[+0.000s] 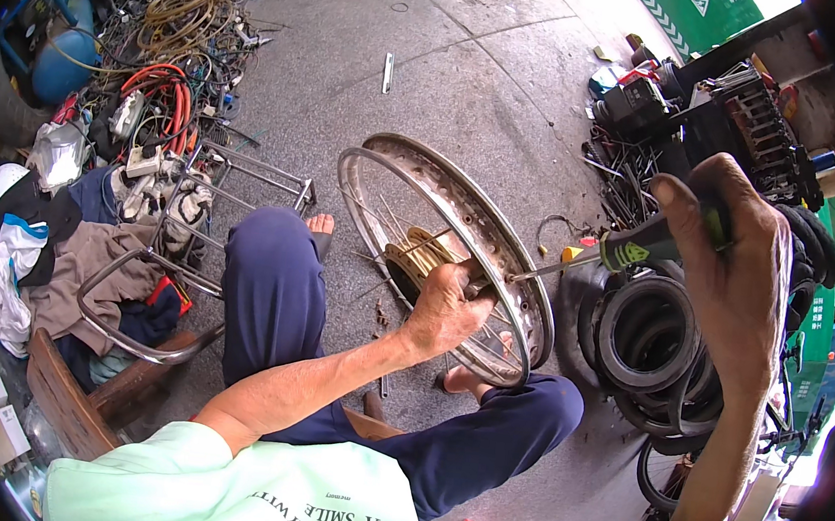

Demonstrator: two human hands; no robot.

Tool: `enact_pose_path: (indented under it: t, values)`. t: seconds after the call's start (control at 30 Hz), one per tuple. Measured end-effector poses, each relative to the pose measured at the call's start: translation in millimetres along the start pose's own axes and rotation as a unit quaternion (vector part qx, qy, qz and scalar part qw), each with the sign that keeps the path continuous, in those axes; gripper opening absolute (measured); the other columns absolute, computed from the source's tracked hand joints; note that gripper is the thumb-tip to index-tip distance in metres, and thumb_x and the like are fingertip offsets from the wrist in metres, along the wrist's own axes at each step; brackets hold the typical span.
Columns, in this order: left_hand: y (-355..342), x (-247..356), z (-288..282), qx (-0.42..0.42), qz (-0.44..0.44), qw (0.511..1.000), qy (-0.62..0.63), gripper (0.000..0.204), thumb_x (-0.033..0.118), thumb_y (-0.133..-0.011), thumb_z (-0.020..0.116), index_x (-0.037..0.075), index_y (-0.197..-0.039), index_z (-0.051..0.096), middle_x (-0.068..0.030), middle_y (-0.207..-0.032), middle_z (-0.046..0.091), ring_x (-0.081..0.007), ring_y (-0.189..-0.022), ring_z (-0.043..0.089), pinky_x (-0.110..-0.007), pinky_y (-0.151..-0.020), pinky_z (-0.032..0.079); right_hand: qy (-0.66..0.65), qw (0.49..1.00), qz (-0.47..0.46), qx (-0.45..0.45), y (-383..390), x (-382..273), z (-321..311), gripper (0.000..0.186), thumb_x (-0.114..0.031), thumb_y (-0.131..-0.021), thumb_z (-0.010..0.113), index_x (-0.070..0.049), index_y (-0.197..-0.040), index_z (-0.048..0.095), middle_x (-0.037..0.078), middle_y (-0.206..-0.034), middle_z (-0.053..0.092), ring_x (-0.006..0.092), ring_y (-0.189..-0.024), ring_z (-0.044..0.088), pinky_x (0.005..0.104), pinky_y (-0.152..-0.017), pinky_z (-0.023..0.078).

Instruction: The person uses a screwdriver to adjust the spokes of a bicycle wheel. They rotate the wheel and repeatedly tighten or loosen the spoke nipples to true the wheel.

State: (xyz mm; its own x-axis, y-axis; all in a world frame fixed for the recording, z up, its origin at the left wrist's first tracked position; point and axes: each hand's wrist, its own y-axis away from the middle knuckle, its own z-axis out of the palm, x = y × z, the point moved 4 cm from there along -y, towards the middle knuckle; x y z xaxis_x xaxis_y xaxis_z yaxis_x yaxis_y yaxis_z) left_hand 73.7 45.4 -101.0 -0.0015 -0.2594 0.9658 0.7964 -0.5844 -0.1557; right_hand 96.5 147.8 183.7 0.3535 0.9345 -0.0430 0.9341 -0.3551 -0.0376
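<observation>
Gripping rim (533, 317) edge (left hand (445, 308)); right hand (734, 261) holds screwdriver (611, 257).

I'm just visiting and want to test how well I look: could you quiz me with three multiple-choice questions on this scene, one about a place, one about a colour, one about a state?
1. Where does the wheel rim stand?
A. between the person's legs
B. on a workbench
C. hung on a wall

2. What colour are the trousers?
A. red
B. dark blue
C. white

3. How is the right hand?
A. open and empty
B. flat on the ground
C. shut on the screwdriver

Answers:
1. A: a knee shows on each side of the rim, which stands on the ground.
2. B: both legs are dark blue.
3. C: the fingers wrap its green and black handle, the tip pointing at the rim by the left hand.
</observation>
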Motion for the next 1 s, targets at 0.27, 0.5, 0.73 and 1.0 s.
enact_pose_path:
  t: [0.27, 0.5, 0.73, 1.0]
  values:
    - [11, 55, -25, 0.064, 0.127, 0.963, -0.229, 0.011, -0.005, -0.075, 0.061, 0.002, -0.082, 0.067, -0.012, -0.074, 0.069, -0.0208, -0.065, 0.068, -0.037, -0.063, 0.055, -0.242, 0.961, -0.11, 0.075, 14, 6, 2, 0.029, -0.022, -0.082, 0.067, -0.005, -0.103, 0.056, 0.0, -0.085, 0.055, 0.0073, -0.075, 0.053, 0.0223, -0.066, 0.044]
    - [-21, 99, -9, -0.033, 0.218, 0.876, -0.428, 0.022, 0.02, -0.072, 0.078, 0.006, -0.088, 0.071, -0.005, -0.087, 0.062, -0.0241, -0.092, 0.055, -0.039, -0.085, 0.043, -0.113, 0.977, -0.101, 0.151, 18, 4, 2, 0.027, -0.02, -0.084, 0.075, -0.005, -0.099, 0.058, 0.002, -0.073, 0.056, 0.0081, -0.062, 0.05, 0.024, -0.057, 0.041]
    - [-34, 96, 7, -0.109, 0.179, 0.845, -0.492, 0.021, 0.025, -0.072, 0.076, 0.006, -0.082, 0.075, -0.0092, -0.087, 0.064, -0.0271, -0.094, 0.056, -0.041, -0.087, 0.041, -0.224, 0.933, -0.176, 0.22, 38, 21, 10, 0.036, -0.005, -0.08, 0.066, -0.006, -0.115, 0.058, 0.001, -0.082, 0.058, 0.0095, -0.075, 0.057, 0.0246, -0.067, 0.047]
    - [-35, 88, 32, -0.13, 0.206, 0.764, -0.598, 0.019, 0.02, -0.077, 0.068, 0.002, -0.079, 0.062, -0.0142, -0.084, 0.061, -0.0303, -0.09, 0.058, -0.043, -0.082, 0.045, -0.347, 0.741, 0.031, 0.574, 105, 109, 41, 0.038, -0.025, -0.088, 0.07, -0.001, -0.117, 0.065, 0.007, -0.101, 0.069, 0.0152, -0.082, 0.066, 0.0277, -0.071, 0.057]
